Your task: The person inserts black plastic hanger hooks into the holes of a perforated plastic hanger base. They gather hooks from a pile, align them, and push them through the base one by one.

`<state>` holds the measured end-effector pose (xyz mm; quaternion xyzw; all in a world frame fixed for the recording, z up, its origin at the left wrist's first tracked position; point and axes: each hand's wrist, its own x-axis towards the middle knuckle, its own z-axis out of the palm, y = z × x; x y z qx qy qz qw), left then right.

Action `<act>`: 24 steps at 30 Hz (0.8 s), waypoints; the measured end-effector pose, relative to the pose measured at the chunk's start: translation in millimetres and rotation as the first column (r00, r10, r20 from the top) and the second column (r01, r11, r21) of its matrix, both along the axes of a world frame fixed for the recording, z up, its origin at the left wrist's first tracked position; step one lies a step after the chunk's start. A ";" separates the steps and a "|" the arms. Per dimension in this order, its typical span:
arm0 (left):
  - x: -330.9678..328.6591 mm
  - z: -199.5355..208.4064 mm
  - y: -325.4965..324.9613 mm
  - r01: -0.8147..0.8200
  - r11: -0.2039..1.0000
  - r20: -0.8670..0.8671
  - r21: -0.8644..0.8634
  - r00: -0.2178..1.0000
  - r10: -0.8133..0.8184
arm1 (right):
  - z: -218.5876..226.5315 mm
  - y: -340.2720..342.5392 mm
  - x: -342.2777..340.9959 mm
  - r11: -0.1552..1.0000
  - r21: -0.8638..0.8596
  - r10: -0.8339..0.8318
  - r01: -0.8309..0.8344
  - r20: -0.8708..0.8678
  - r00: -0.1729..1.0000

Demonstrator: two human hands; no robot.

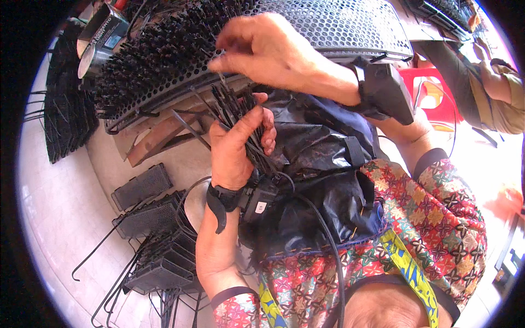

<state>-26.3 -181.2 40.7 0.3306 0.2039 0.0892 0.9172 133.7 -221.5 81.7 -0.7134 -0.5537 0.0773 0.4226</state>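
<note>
My left hand (240, 142) is wrapped round a bundle of thin black sticks (235, 106), whose tips point up toward the panel. Just above them, my right hand (268, 52) hovers over the panel's near edge, thumb and fingers brought together; what is between them is too small to make out. The perforated metal panel (339, 24) lies tilted across the top of the view. Many similar black sticks (158, 60) stand upright in its left half, while light round holes show on its right. A black device is strapped to each wrist.
A wooden support (158, 139) props the panel. Black mesh trays (164, 262) with long wire hooks are stacked on the floor at lower left. A dark bristled panel (68, 98) lies far left, near a box (104, 27). A red plastic stool (432, 93) and another person (492, 87) are at right.
</note>
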 end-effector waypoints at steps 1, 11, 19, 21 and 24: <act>-0.6 1.7 -0.7 0.028 0.999 0.011 0.017 1.000 -0.028 | 0.4 -8.7 -1.5 0.988 -0.148 0.011 -0.050 -0.255 0.967; 0.2 -0.5 -2.9 0.102 0.985 -0.082 0.140 0.992 -0.091 | 8.0 -23.8 12.0 0.999 -0.039 -0.022 -0.007 -0.706 0.708; 1.3 -6.5 -0.7 0.032 0.999 -0.097 0.030 0.995 -0.029 | 0.1 8.9 18.7 0.893 0.394 0.009 0.216 -0.496 0.868; 0.9 -5.6 -0.3 0.026 1.000 -0.099 0.017 0.995 -0.024 | -3.0 13.4 16.8 0.899 0.394 -0.036 0.194 -0.374 0.927; 0.1 -4.2 -0.1 0.021 1.000 -0.101 0.014 0.995 -0.020 | -4.0 16.7 15.9 0.892 0.429 -0.054 0.140 -0.207 0.977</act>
